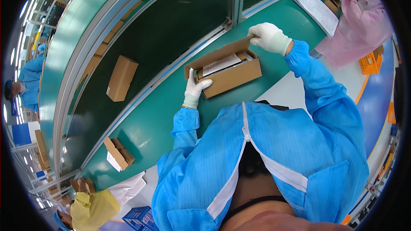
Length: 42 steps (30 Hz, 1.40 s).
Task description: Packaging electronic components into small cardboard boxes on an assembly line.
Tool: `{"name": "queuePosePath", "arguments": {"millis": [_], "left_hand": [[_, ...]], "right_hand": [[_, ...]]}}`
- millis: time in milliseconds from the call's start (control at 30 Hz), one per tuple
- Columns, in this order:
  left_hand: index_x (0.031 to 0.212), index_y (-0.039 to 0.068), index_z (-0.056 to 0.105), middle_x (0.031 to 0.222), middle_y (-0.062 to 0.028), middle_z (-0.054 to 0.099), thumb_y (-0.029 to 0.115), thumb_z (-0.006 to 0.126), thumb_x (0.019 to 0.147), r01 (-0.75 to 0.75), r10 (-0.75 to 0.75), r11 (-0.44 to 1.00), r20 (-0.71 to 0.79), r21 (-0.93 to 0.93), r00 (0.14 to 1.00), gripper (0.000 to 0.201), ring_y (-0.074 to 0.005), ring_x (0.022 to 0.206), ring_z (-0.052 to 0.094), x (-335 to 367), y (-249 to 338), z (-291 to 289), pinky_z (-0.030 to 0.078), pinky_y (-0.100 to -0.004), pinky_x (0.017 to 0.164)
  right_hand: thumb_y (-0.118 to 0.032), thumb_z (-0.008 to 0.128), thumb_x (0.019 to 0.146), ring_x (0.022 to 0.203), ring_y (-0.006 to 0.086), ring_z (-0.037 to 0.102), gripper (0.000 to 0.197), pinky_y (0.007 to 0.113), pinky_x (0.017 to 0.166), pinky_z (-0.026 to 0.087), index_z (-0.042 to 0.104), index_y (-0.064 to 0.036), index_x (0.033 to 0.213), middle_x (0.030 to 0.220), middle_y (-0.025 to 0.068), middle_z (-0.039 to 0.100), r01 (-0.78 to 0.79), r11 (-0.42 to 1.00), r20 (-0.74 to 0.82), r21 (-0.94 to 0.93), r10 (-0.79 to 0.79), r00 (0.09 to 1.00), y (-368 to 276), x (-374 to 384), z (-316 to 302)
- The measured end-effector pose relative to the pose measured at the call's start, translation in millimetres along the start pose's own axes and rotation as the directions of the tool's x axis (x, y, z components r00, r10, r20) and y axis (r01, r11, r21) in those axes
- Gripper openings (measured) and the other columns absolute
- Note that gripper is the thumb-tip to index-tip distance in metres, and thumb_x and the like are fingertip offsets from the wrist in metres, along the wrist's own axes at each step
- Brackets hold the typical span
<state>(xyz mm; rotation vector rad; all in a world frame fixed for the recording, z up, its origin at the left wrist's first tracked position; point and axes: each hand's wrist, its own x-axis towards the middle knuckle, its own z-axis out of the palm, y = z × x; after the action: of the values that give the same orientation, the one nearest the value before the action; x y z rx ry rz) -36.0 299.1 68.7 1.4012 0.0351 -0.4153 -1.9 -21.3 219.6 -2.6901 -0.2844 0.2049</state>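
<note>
An open brown cardboard box [233, 79] lies on the green table in front of me. Its lid [218, 53] is raised along the far side. White printed paper [221, 65] lies inside, with a dark item partly showing beside it. My left hand [196, 88], in a white glove, grips the box's left end, thumb on the near wall and fingers up by the lid. My right hand [267, 37], gloved too, has its fingers closed on the lid's far right corner. What lies under the paper is hidden.
Beyond the green table [160, 122] runs a dark belt [167, 38] carrying a closed brown box [122, 78]. At left sits a small open box [119, 153]. A paper stack [317, 10] lies right, near a person in pink [355, 30]. Another person wears yellow [94, 207].
</note>
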Motion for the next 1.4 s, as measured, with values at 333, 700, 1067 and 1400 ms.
{"name": "queuePosePath", "arguments": {"millis": [333,700,1067,1400], "left_hand": [[0.105,0.008,0.061,0.095,-0.0052,0.064,0.016,0.079,0.072,0.018,-0.014,1.000,-0.289,0.012,0.957,0.038,-0.0174,0.088,0.058,41,-9,9,0.047,-0.0306,0.081],[0.109,0.015,0.067,0.089,-0.0103,0.058,0.016,0.076,0.070,-0.349,0.707,0.262,0.067,0.900,0.704,0.040,-0.0298,0.088,0.056,14,42,-23,0.047,-0.0392,0.084],[0.124,0.001,0.057,0.091,-0.0171,0.067,0.011,0.044,0.084,-0.254,-0.134,0.401,0.330,0.880,0.934,0.044,-0.0263,0.082,0.066,39,114,-15,0.052,-0.0361,0.080],[0.151,0.008,0.011,0.108,-0.0242,0.062,0.052,0.068,0.074,-0.018,-0.253,0.015,0.021,1.000,0.967,0.106,-0.0376,0.095,0.062,-30,81,30,0.050,-0.0437,0.080]], "right_hand": [[-0.014,0.056,0.081,0.083,0.0346,0.065,0.020,0.041,0.077,0.051,0.066,-0.0043,0.095,0.086,0.0169,0.067,-0.119,0.993,0.214,-0.027,0.122,0.969,7,8,24],[-0.018,0.057,0.086,0.085,0.0378,0.064,0.022,0.046,0.076,0.050,0.063,-0.0045,0.102,0.086,0.0190,0.067,-0.054,0.997,-0.048,-0.058,0.051,0.998,16,-25,64],[-0.015,0.057,0.081,0.089,0.0363,0.064,0.024,0.041,0.081,0.051,0.067,-0.0011,0.097,0.092,0.0196,0.067,-0.179,0.983,0.210,0.046,0.166,0.964,6,-5,36],[-0.051,0.073,0.075,0.089,0.0362,0.065,0.116,0.044,0.080,0.051,-0.003,-0.0062,0.151,0.107,0.0256,0.061,-0.249,0.927,0.261,-0.281,0.323,0.910,-22,-62,93]]}}
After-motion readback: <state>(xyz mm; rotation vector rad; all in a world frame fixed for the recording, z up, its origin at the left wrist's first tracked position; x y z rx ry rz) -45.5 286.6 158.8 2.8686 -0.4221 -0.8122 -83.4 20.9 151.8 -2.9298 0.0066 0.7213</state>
